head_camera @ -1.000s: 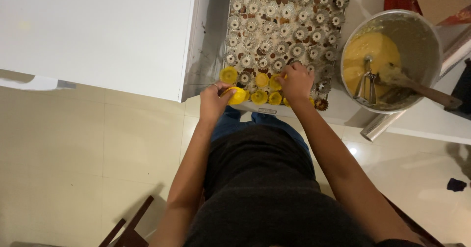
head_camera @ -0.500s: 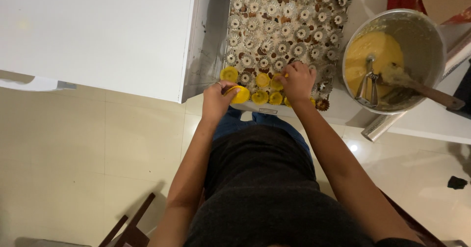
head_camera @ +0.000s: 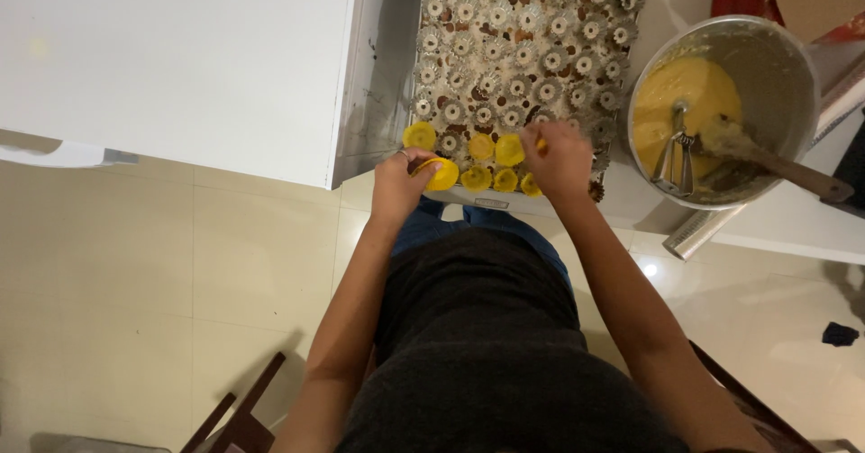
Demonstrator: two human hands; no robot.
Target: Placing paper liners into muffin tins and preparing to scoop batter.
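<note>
Yellow filled mould (head_camera: 441, 174) sits pinched in left hand (head_camera: 399, 183) fingers.

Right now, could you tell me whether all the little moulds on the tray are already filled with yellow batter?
No, only a few moulds along the near edge of the tray hold yellow batter; the many beyond them are unfilled.

— What's in the left hand (head_camera: 398, 185)?
— A small mould filled with yellow batter (head_camera: 441, 174), held at the tray's (head_camera: 387, 102) near edge.
— And the right hand (head_camera: 559, 158)?
— Resting over the filled moulds (head_camera: 491, 165), near the batter bowl (head_camera: 793, 66).
</note>
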